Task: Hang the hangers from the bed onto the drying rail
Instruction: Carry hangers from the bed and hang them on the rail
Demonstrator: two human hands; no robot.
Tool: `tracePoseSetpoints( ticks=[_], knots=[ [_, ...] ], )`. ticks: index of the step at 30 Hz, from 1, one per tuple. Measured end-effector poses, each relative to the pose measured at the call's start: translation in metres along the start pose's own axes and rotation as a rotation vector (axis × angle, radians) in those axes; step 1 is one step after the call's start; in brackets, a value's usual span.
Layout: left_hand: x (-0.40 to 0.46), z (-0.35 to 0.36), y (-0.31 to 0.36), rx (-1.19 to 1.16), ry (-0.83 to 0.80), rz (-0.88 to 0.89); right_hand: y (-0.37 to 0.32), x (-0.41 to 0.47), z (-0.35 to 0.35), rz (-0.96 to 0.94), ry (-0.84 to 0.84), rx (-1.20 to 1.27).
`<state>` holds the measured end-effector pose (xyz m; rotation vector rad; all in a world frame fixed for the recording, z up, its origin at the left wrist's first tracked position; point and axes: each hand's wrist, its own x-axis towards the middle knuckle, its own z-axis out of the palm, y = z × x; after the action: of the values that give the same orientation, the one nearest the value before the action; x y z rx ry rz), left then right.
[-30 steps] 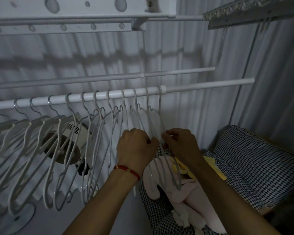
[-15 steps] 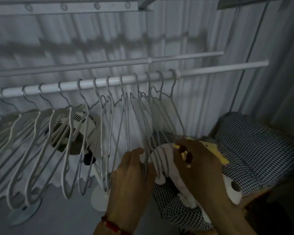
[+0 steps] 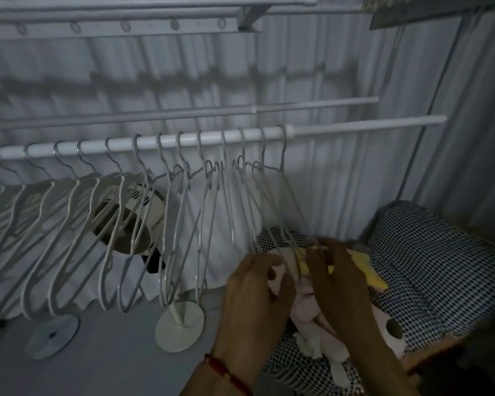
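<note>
Several white wire hangers (image 3: 166, 212) hang in a row from the white drying rail (image 3: 355, 127). The rightmost hangers (image 3: 272, 201) slant down to the right toward my hands. My left hand (image 3: 255, 292), with a red wrist band, has its fingers curled at the lower ends of these hangers. Just right of it, my right hand (image 3: 337, 278) pinches the lower wires of the same hangers. The bed (image 3: 440, 252) with its black-and-white checked cover lies under and to the right of my hands.
A second rail (image 3: 312, 105) runs behind the first, and a ceiling rack (image 3: 126, 21) is above. A standing fan (image 3: 129, 221) sits behind the hangers, its round base (image 3: 180, 327) on the floor. Pink and yellow cloth (image 3: 363, 270) lies on the bed. Curtains close the back and right.
Both hands have slid down from the upper parts of the rightmost hangers to their lower ends. The view has tilted down, so the rail sits higher in frame.
</note>
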<state>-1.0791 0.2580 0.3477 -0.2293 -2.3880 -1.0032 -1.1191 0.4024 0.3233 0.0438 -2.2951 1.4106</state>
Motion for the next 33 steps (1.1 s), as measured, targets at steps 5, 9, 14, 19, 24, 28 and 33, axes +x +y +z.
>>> tracePoseSetpoints(
  ticks=[5,9,14,19,24,28,33],
  knots=[
    [-0.007,0.047,0.013,-0.172,-0.122,-0.273,0.022,-0.004,-0.004,0.071,-0.067,0.063],
    [-0.004,0.064,0.017,-0.142,-0.032,-0.325,0.033,-0.002,-0.006,0.035,-0.068,0.118],
    [0.004,0.068,0.022,-0.102,-0.024,-0.326,0.039,0.0,-0.006,0.052,-0.121,0.187],
    [0.004,0.068,0.021,-0.09,0.037,-0.306,0.039,-0.001,-0.01,-0.008,-0.15,0.221],
    [-0.003,0.068,0.014,-0.111,0.058,-0.321,0.04,-0.002,-0.012,0.004,-0.158,0.25],
    [-0.007,0.063,0.012,-0.111,0.062,-0.321,0.04,-0.005,-0.013,0.014,-0.145,0.271],
    [-0.009,0.059,0.012,-0.113,0.074,-0.313,0.04,-0.006,-0.01,0.011,-0.136,0.282]
  ],
)
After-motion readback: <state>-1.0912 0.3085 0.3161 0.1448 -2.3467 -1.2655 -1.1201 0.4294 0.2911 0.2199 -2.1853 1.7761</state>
